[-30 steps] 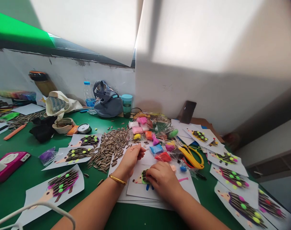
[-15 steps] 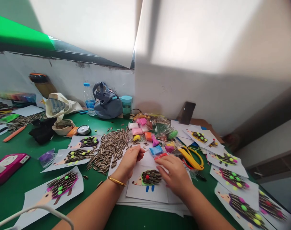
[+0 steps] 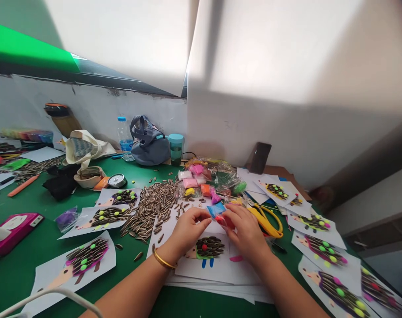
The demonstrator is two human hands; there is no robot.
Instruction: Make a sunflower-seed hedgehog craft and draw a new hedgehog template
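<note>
In front of me my right hand (image 3: 246, 229) grips a red clay packet (image 3: 225, 221) in clear wrapping, its thumb and fingers closed around it. My left hand (image 3: 191, 229), a gold bangle at its wrist, is closed in a pinch beside the packet; what it pinches, if anything, I cannot make out. A blue clay packet (image 3: 215, 210) lies just behind the red one. Below both hands is a paper hedgehog picture (image 3: 210, 247) with sunflower-seed spines, one red ball and two blue legs. Its snout is partly covered by my left hand.
Sunflower seeds (image 3: 156, 201) are heaped left of the paper stack. Wrapped clay packets (image 3: 191, 181) lie behind it, with yellow-handled scissors (image 3: 269, 221) at right. Finished hedgehog pictures (image 3: 330, 247) line both sides. A phone (image 3: 259, 157) leans on the wall near a cup (image 3: 176, 148).
My right hand has taken hold of the red clay packet and lifted it slightly. My left hand has come down and right, its fingers closer to the packet.
</note>
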